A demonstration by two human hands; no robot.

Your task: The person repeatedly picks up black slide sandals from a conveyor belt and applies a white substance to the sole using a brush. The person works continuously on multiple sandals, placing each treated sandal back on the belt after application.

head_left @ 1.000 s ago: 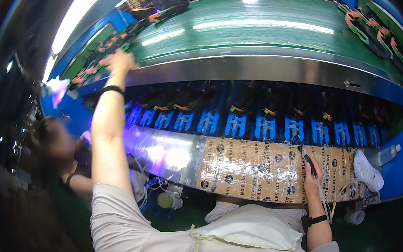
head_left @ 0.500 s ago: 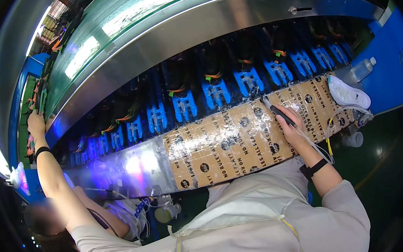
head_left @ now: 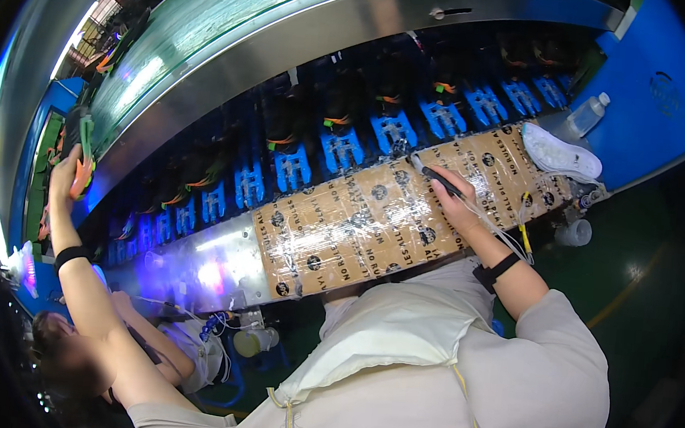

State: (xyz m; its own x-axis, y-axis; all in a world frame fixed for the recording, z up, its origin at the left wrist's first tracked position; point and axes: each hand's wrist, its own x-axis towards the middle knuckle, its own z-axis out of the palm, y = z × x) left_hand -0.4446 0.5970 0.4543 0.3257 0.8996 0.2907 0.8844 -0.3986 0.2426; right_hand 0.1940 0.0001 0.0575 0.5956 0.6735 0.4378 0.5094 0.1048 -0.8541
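Note:
My left hand [head_left: 63,180] is stretched out to the far left. Its fingers are closed around a black, green and orange shoe [head_left: 84,157], raised beside the end of the green belt. In my right hand [head_left: 459,207] is a black-handled brush-like tool [head_left: 440,177] with a pale tip and a white cord running back along the wrist. The tip is close to the far edge of a ledge covered in printed brown cardboard [head_left: 340,238]. Blue holders [head_left: 341,148] stand in a row beyond that edge, with dark shoes with orange parts behind them, poorly lit.
A white shoe [head_left: 560,153] lies at the ledge's right end, near a clear bottle [head_left: 588,115]. A steel rail [head_left: 290,57] curves above the holders, with a green conveyor belt [head_left: 212,35] past it. Another person [head_left: 178,354] sits at lower left, close to my left arm.
My left hand has moved up from the row at the left, and the shoe now shows raised in it. My right hand still holds the tool near the ledge's far edge. The view has shifted.

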